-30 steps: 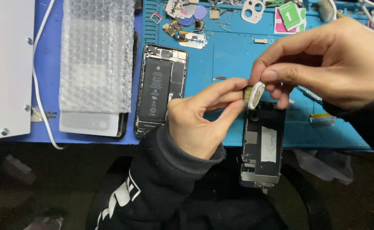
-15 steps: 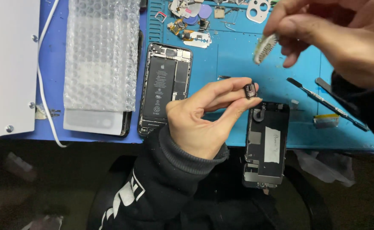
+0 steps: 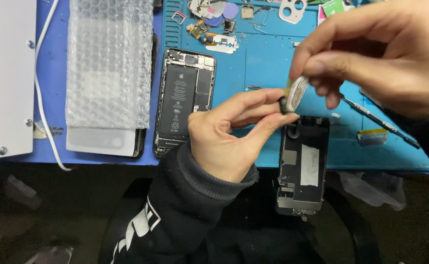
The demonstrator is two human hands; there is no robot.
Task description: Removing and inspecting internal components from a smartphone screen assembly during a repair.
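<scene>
Blue repair mat (image 3: 253, 58) covers the tabletop. Above the detached screen panel (image 3: 302, 166), the left hand (image 3: 224, 137) pinches a small black part (image 3: 283, 103); the right hand (image 3: 381, 54) pinches a pale strip (image 3: 296, 93) against it. The opened phone (image 3: 184, 100) lies left, unassembled.

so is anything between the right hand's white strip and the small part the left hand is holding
Nothing visible: the white strip in the right hand already meets the small dark part pinched by the left hand.
</scene>
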